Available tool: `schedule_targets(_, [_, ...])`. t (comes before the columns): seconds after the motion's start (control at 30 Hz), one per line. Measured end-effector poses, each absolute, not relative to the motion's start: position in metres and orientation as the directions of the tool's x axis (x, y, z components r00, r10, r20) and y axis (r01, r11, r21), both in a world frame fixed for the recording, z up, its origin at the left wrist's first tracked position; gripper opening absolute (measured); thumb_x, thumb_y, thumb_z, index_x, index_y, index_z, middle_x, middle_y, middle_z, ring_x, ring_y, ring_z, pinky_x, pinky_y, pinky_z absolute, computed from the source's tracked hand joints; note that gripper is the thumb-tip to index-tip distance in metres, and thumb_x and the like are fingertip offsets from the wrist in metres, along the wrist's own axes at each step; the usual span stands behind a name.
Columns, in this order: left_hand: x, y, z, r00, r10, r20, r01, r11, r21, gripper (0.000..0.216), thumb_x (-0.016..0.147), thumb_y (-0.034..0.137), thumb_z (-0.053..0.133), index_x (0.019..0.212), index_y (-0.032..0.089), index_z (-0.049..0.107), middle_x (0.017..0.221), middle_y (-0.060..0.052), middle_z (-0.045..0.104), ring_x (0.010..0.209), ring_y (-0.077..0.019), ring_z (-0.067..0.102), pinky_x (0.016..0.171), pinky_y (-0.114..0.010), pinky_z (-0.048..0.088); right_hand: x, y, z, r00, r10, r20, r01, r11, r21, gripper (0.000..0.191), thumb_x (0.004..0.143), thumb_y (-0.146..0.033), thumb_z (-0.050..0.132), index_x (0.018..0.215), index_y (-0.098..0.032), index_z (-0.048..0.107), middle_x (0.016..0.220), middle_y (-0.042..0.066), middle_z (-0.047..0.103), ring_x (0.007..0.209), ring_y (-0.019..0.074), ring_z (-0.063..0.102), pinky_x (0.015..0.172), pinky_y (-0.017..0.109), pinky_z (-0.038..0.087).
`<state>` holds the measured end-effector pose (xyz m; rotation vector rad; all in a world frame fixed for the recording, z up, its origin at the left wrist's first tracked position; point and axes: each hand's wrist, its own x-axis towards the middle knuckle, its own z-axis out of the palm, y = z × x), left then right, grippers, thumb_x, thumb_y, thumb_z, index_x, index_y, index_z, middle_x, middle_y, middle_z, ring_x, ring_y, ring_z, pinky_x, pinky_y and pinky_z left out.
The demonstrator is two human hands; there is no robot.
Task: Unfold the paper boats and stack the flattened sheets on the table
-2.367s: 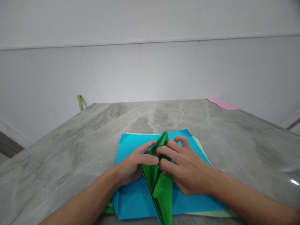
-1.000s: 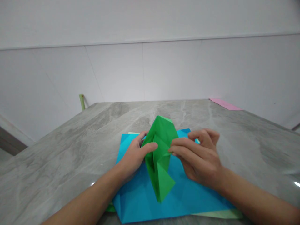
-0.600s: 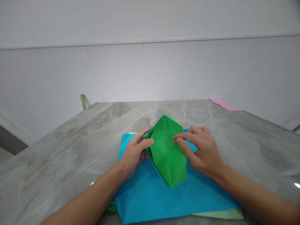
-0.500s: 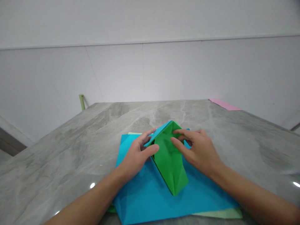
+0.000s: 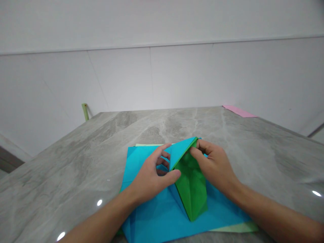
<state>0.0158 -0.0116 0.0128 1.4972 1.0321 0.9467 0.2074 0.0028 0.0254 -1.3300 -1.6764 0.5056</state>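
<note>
A folded paper [image 5: 191,189], blue outside and green inside, stands partly opened, its green hollow facing me. My left hand [image 5: 154,170] is curved loosely round its left edge, thumb at the green opening and fingers by the blue side. At the upper right corner, my right hand [image 5: 212,160] pinches the folded paper between thumb and fingers. Under it lies a larger blue sheet [image 5: 157,219] with crease lines. The right hand's fingertips are partly hidden behind the paper.
Pale green paper [image 5: 235,228] peeks out beneath the blue sheet. The grey marbled table [image 5: 121,135] reaches a white wall [image 5: 126,77]. Pink paper [image 5: 240,111] lies at the far right edge, and a light green strip [image 5: 85,112] stands beyond the far left edge.
The folded paper's top has turned to the right, showing more of the blue flap. My right hand's fingers have closed at its top corner. My left hand has shifted slightly right.
</note>
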Motion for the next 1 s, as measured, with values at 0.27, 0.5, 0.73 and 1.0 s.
schedule_targets(0.27, [0.019, -0.013, 0.006, 0.326, 0.942, 0.076, 0.031, -0.091, 0.995, 0.082, 0.078, 0.042, 0.076, 0.148, 0.026, 0.038, 0.133, -0.012, 0.051, 0.119, -0.0289, 0.052, 0.098, -0.04, 0.043, 0.199, -0.005, 0.031, 0.017, 0.952, 0.306, 0.33, 0.284, -0.9, 0.029, 0.077, -0.039, 0.051, 0.053, -0.022, 0.046, 0.052, -0.002, 0.047, 0.054, 0.0139, 0.044, 0.053, 0.028, 0.035])
schedule_targets(0.5, [0.028, -0.013, 0.008, 0.103, 0.987, 0.124, 0.178, -0.141, 0.974, 0.057, 0.084, 0.027, 0.063, 0.138, 0.02, 0.046, 0.106, -0.006, 0.058, 0.087, -0.0204, 0.059, 0.077, -0.032, 0.048, 0.194, -0.013, 0.028, -0.052, 0.944, 0.325, 0.394, 0.319, -0.862, 0.03, 0.081, -0.037, 0.048, 0.056, -0.021, 0.044, 0.055, -0.003, 0.043, 0.056, 0.0132, 0.041, 0.054, 0.027, 0.032])
schedule_targets(0.73, [0.03, -0.013, 0.008, -0.012, 0.989, 0.151, 0.273, -0.142, 0.952, 0.065, 0.076, 0.017, 0.068, 0.137, 0.022, 0.049, 0.108, -0.006, 0.06, 0.092, -0.023, 0.061, 0.086, -0.037, 0.047, 0.192, -0.017, 0.031, -0.06, 0.942, 0.33, 0.236, 0.335, -0.912, 0.031, 0.079, -0.035, 0.049, 0.053, -0.022, 0.037, 0.055, -0.003, 0.035, 0.054, 0.0126, 0.034, 0.051, 0.028, 0.03])
schedule_targets(1.0, [0.025, -0.013, 0.003, 0.323, 0.946, 0.012, -0.151, 0.039, 0.988, 0.086, 0.071, 0.039, 0.084, 0.144, 0.023, 0.043, 0.142, -0.015, 0.054, 0.129, -0.0338, 0.052, 0.107, -0.045, 0.04, 0.201, -0.001, 0.026, 0.124, 0.957, 0.262, -0.069, 0.272, -0.96, 0.027, 0.076, -0.035, 0.055, 0.054, -0.024, 0.043, 0.055, 0.0, 0.044, 0.056, 0.0166, 0.041, 0.053, 0.031, 0.039])
